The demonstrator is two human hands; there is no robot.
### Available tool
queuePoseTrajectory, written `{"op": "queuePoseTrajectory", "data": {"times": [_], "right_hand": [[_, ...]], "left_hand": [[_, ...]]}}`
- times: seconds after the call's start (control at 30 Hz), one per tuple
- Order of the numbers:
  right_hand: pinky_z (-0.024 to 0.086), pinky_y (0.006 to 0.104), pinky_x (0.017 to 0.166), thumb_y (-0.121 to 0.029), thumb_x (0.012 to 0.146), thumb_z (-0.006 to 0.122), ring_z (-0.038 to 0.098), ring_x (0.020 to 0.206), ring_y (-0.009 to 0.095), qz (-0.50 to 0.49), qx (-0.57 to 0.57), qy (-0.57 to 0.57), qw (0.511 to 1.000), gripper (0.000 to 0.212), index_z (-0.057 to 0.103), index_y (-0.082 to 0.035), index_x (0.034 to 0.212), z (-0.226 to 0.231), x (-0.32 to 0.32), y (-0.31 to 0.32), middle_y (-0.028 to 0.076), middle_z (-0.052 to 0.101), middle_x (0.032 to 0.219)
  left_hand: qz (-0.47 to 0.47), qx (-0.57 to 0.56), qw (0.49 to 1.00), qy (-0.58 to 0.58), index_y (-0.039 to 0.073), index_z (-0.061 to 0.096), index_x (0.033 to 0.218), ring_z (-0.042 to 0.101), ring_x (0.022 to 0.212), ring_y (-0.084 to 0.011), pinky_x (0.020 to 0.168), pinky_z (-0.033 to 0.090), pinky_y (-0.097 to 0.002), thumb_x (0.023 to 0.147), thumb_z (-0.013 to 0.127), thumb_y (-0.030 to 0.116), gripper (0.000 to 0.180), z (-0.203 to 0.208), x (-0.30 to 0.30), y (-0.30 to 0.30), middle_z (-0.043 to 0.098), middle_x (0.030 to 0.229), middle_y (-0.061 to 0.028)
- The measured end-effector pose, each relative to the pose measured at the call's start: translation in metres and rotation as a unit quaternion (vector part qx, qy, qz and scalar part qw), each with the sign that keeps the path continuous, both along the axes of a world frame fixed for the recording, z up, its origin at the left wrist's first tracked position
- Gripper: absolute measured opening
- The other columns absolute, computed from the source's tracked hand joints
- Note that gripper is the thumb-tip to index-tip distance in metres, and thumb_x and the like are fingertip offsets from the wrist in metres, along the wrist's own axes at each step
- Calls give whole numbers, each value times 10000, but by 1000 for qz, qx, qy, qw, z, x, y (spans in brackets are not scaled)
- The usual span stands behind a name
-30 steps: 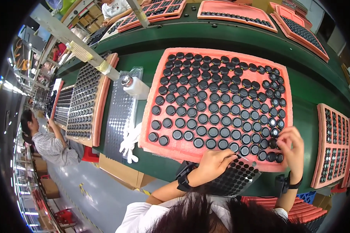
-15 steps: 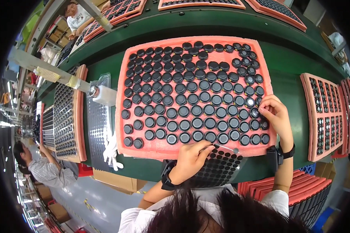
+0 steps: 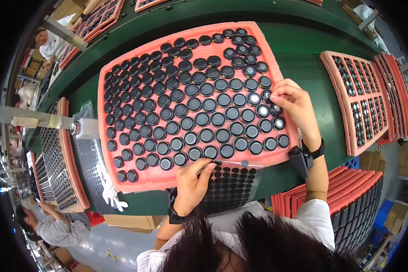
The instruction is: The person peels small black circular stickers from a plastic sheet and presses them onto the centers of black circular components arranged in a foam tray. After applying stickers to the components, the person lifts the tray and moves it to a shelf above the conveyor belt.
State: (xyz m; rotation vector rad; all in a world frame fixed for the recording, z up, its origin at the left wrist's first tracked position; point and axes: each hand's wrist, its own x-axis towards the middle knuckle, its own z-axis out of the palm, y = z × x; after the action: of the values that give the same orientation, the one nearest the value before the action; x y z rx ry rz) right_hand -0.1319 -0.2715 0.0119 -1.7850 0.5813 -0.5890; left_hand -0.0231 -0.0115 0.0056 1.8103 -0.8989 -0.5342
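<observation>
A pink foam tray point(image 3: 143, 183) in front of me holds rows of round black caps point(image 3: 206, 135). My left hand point(image 3: 192, 183) pinches the upper left corner of a clear sheet of round black stickers point(image 3: 226, 181) at the tray's near edge. One sticker point(image 3: 245, 163) sits alone by the sheet's upper right edge. At the tray's right side, my right hand point(image 3: 294, 102) has thumb and forefinger closed together over the caps in the outermost column. What lies between those fingertips is too small to make out. A few caps near it shine pale on top.
Left of the tray are a clear bottle point(image 3: 85, 128), a plastic sheet and a white glove point(image 3: 109, 192). Another filled foam tray point(image 3: 356, 102) lies to the right, and stacked pink trays point(image 3: 322, 195) stand below the green table point(image 3: 299, 68). Two other people are at left.
The view has swung, so the tray appears farther left and higher. My right hand stays by the tray's right column. The sticker sheet's top edge now looks tilted nearly edge-on.
</observation>
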Motion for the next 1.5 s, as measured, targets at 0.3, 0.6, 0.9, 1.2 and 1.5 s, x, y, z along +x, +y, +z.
{"op": "queuePoseTrajectory", "data": {"times": [0.3, 0.6, 0.9, 1.2, 1.5], "right_hand": [[388, 181, 577, 41, 713, 625, 492, 683, 48, 63, -32, 21, 997, 51, 612, 17, 756, -3, -1, 7, -4, 543, 826], [364, 179, 593, 18, 705, 638, 470, 757, 61, 67, -60, 60, 994, 53, 616, -9, 745, -1, -1, 9, -12, 535, 858], [346, 194, 555, -4, 695, 650, 473, 787, 81, 66, -124, 67, 988, 54, 614, -26, 731, -4, -3, 7, -28, 545, 842], [366, 205, 581, 2, 687, 653, 478, 786, 97, 58, -144, 75, 985, 78, 602, -23, 741, -3, -4, 12, -14, 543, 842], [393, 250, 663, 6, 664, 664, 485, 790, 150, 2, -128, 2, 992, 130, 578, -27, 755, 14, -1, 32, 37, 533, 833]], "left_hand": [[0, 3, 1000, -18, -30, 596, 847, 551, 532, -144, 500, 413, -238, 792, 578, 33, 85, 0, 0, 0, 593, 640, -96], [6, 0, 1000, -4, -32, 601, 840, 494, 530, -104, 504, 391, -225, 799, 579, 50, 95, -1, 0, 0, 580, 636, -62], [7, -10, 1000, -4, -30, 601, 836, 479, 514, -95, 491, 380, -220, 800, 583, 55, 94, -1, -1, -1, 571, 624, -56], [3, -16, 1000, -23, -28, 602, 845, 475, 495, -89, 470, 372, -220, 800, 588, 60, 100, -2, -1, 0, 561, 604, -49], [-3, -25, 1000, -14, -29, 601, 852, 450, 462, -70, 435, 347, -211, 809, 586, 67, 106, -4, -1, 0, 556, 602, -36]]}}
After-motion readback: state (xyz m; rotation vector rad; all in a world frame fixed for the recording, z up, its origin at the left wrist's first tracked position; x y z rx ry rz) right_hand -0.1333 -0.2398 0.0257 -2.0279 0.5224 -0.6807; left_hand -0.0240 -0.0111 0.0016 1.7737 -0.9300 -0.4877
